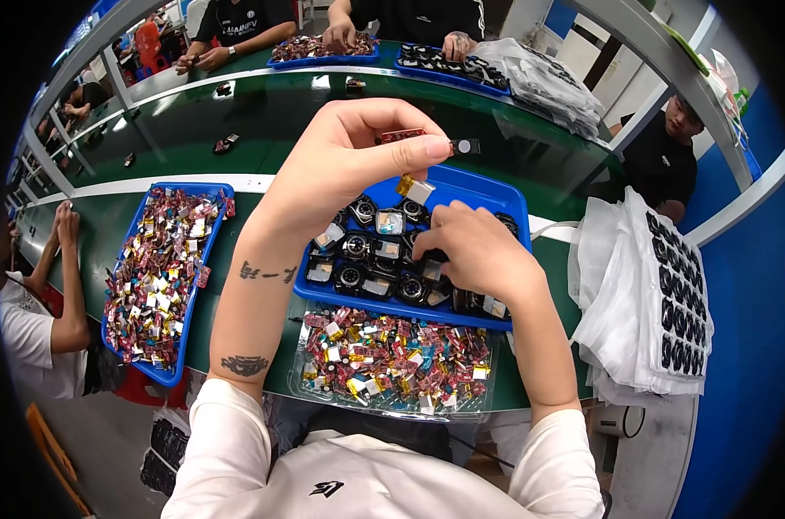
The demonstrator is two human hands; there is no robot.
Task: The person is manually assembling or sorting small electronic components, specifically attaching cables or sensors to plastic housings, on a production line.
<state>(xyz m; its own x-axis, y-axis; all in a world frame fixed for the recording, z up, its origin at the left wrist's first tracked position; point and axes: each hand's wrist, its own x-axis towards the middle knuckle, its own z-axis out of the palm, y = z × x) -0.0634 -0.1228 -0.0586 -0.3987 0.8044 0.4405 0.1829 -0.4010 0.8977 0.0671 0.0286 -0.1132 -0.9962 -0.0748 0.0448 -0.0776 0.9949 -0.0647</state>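
My left hand [358, 160] is raised over the blue tray [520, 203], pinching a small red circuit board [401, 136] between thumb and fingers. A silver battery with yellow tape [416, 189] hangs below it, and a short black piece [466, 147] with a pale round spot sticks out past the thumb. In the tray lie rows of black watch-like cases [356, 246], some with round dials up, others showing silvery backs. My right hand [483, 246] reaches down among them, fingers curled together. Its fingertips meet the black cases; what they grip is partly hidden.
A clear plastic tray [488, 385] heaped with circuit boards and batteries sits nearest me. Another blue tray [185, 350] of boards is at left. White sheets with black cases [643, 285] are stacked at right. Across the green conveyor belt [289, 108], co-workers handle parts.
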